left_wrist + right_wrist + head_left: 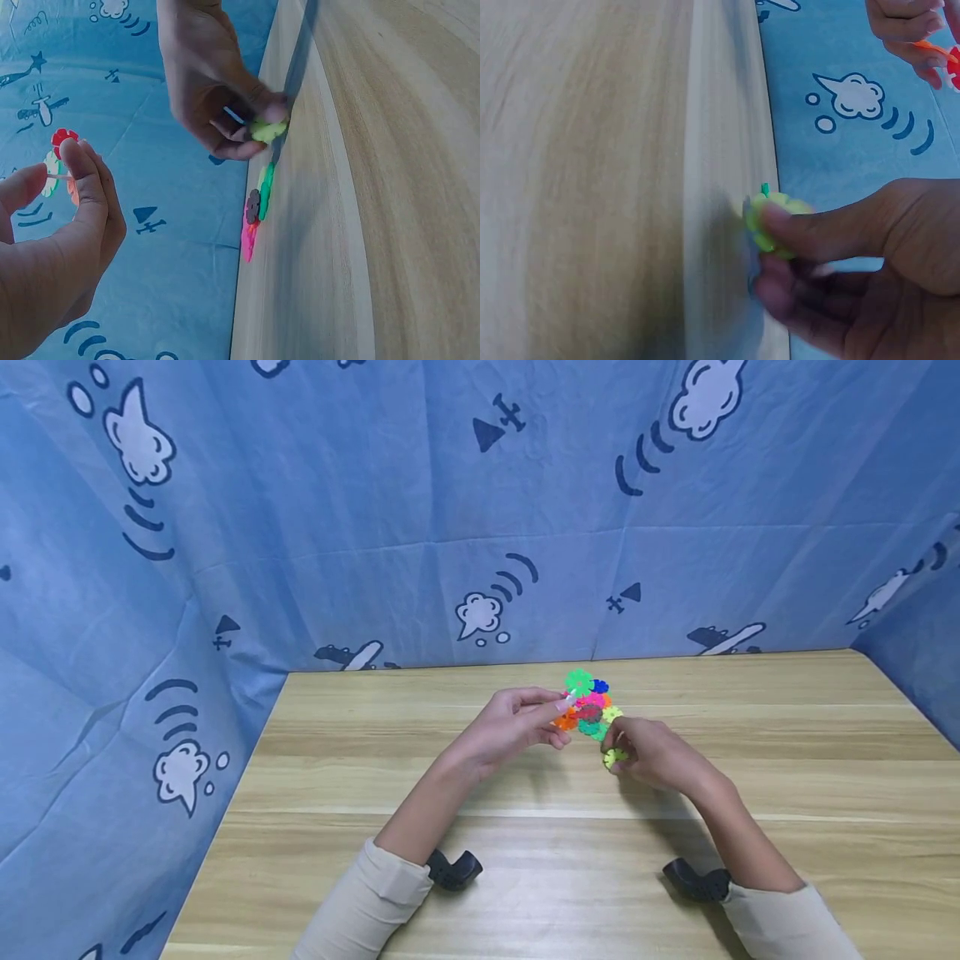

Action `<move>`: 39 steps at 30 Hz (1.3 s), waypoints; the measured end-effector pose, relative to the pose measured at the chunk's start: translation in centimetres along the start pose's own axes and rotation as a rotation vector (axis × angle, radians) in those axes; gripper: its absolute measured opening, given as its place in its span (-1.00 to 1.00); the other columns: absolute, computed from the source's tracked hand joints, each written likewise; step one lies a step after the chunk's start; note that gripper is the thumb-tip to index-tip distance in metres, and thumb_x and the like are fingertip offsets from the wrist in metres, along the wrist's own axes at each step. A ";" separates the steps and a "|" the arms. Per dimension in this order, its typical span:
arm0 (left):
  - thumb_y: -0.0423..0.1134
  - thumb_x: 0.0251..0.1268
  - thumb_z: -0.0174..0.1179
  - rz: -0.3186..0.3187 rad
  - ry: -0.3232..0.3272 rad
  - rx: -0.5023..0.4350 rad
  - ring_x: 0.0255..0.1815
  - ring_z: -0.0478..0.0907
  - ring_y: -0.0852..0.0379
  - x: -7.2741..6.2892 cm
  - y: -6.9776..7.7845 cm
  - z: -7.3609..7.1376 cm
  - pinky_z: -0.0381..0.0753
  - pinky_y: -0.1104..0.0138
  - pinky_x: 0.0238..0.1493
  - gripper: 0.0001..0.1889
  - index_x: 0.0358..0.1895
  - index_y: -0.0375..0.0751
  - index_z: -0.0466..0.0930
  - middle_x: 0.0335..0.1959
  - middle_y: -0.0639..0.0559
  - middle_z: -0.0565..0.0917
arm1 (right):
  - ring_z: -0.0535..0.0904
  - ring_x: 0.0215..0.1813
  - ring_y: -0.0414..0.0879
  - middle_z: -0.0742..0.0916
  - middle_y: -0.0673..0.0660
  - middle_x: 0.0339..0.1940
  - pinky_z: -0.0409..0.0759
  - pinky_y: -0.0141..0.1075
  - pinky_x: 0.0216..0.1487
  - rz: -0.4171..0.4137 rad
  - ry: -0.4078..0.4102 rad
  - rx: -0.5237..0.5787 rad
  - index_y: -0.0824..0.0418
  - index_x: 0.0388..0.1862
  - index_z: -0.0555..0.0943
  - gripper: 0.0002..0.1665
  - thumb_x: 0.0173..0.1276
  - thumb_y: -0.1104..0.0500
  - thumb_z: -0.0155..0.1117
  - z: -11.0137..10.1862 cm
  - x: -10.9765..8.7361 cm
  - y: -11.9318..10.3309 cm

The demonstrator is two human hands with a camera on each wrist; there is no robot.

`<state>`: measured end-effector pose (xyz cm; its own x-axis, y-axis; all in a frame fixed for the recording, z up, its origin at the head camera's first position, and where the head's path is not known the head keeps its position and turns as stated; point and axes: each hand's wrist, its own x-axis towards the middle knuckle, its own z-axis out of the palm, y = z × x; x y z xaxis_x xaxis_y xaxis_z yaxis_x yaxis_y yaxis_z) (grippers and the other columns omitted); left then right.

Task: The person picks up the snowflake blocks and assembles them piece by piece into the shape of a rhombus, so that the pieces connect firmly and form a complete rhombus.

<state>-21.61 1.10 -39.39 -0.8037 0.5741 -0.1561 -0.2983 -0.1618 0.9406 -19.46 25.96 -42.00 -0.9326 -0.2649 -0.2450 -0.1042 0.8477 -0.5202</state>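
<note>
My left hand (pixel 517 727) pinches a small group of flower-shaped plastic snowflake pieces between thumb and fingers. A light green piece (pixel 580 682), a red piece (pixel 64 139) and an orange piece (pixel 566 720) show in that group, raised above the table. Low over the tabletop, my right hand (pixel 654 752) pinches a yellow-green snowflake piece (pixel 772 217) between thumb and fingertips. More snowflake pieces lie close by on the table, among them a green one (pixel 267 191), a dark grey one (pixel 253 205) and a pink one (pixel 248 241). How the held pieces join is too small to tell.
The wooden table (pixel 555 877) runs back to a blue printed cloth (pixel 375 543), which hangs behind it and along the sides. Black curved devices stick out at the left wrist (pixel 454 870) and the right wrist (pixel 696 882).
</note>
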 end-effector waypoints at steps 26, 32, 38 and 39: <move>-0.37 0.60 0.24 0.009 0.003 -0.076 -0.28 0.70 0.20 0.3 -0.2 0.1 0.79 0.39 0.06 -0.79 0.08 -0.50 0.60 -0.26 0.03 0.74 | 0.84 -0.28 -0.26 0.79 0.25 -0.02 0.87 -0.19 -0.26 -0.231 0.317 0.493 0.45 0.13 0.64 -0.66 0.42 0.43 0.45 -2.8 -2.0 -2.0; -0.38 0.58 0.26 0.006 0.035 -0.097 -0.17 0.71 0.19 0.3 -0.2 0.1 0.80 0.36 0.12 -0.82 0.05 -0.46 0.62 -0.21 0.03 0.74 | 0.87 -0.29 -0.10 0.78 -0.15 -0.14 0.87 -0.21 -0.24 -0.253 0.344 0.519 0.40 0.12 0.65 -0.66 0.41 0.42 0.47 -2.8 -2.2 -2.7; -0.41 0.56 0.28 0.008 0.055 -0.085 -0.21 0.72 0.18 0.2 -0.3 0.2 0.82 0.31 0.13 -0.72 0.19 -0.48 0.62 -0.20 0.03 0.76 | 0.85 -0.34 -0.09 0.77 -0.15 -0.13 0.86 -0.27 -0.23 -0.306 0.374 0.538 0.37 0.10 0.66 -0.66 0.37 0.46 0.47 -2.7 -2.7 -3.4; -0.41 0.55 0.28 0.012 0.057 -0.083 -0.23 0.72 0.19 0.3 -0.3 0.3 0.82 0.31 0.13 -0.72 0.20 -0.48 0.62 -0.19 0.04 0.76 | 0.85 -0.33 -0.09 0.77 -0.15 -0.12 0.87 -0.26 -0.23 -0.317 0.377 0.543 0.37 0.10 0.66 -0.66 0.37 0.48 0.47 -2.7 -2.7 -3.5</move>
<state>-21.58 1.51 -39.66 -0.8348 0.5258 -0.1636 -0.3280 -0.2362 0.9147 -17.48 24.94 -37.30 -0.9518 -0.2007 0.2318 -0.2941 0.3837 -0.8754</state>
